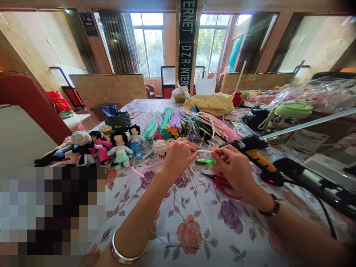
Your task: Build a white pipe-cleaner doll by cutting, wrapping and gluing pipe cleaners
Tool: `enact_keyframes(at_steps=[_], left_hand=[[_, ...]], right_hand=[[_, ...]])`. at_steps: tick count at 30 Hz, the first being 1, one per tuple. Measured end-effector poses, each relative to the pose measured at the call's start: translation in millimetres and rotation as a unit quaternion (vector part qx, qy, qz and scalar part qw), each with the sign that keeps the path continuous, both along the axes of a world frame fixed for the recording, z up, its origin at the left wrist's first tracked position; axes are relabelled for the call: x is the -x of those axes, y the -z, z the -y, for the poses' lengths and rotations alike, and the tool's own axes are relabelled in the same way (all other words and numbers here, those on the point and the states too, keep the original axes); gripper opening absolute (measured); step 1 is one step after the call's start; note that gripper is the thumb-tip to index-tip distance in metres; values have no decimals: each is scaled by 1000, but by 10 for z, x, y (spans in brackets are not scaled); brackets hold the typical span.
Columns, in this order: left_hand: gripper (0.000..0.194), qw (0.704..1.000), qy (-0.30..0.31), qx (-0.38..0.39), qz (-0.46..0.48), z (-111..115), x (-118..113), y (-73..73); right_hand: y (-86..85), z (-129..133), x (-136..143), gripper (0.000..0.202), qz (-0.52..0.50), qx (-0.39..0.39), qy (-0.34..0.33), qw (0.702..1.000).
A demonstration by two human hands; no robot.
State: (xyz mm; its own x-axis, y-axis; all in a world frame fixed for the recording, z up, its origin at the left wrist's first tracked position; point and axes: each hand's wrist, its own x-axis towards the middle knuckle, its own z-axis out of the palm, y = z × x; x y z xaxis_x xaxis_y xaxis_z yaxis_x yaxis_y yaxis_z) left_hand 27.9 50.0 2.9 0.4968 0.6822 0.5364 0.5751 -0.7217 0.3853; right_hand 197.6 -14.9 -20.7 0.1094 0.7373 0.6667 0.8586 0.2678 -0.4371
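Between my two hands a short white pipe cleaner (204,151) is stretched, slightly bowed. My left hand (179,154) pinches its left end, where a bit of pale green shows at the fingertips. Its other end is pinched by my right hand (235,167), thumb against forefinger. Just below the strand lies a green transparent lighter (205,162). Red-handled scissors (222,183) rest partly under my right hand. A pink bent pipe cleaner (144,171) lies left of my left forearm. A white-striped doll piece (160,147) sits behind my left hand.
Several pipe-cleaner dolls (119,148) crowd the table's left side. Bundles of coloured pipe cleaners (178,122) lie behind my hands. A glue gun (258,157) with a lit red light and cord stands close on the right, near a green-lidded jar (293,111). A yellow checked bag (211,104) lies farther back.
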Motion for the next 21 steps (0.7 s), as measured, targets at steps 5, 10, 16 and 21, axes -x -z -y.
enact_keyframes(at_steps=[5, 10, 16, 21], left_hand=[[13, 1000, 4, 5, -3, 13, -3, -4], [16, 1000, 10, 0, -9, 21, 1, -20], [17, 1000, 13, 7, 7, 32, 0, -33], [19, 1000, 0, 11, 19, 65, -4, -43]], right_hand=[[5, 4, 0, 27, 4, -2, 3, 1000], [-9, 24, 10, 27, 9, 12, 12, 1000], [-13, 34, 16, 26, 15, 14, 14, 1000], [-4, 40, 27, 23, 15, 20, 12, 1000]])
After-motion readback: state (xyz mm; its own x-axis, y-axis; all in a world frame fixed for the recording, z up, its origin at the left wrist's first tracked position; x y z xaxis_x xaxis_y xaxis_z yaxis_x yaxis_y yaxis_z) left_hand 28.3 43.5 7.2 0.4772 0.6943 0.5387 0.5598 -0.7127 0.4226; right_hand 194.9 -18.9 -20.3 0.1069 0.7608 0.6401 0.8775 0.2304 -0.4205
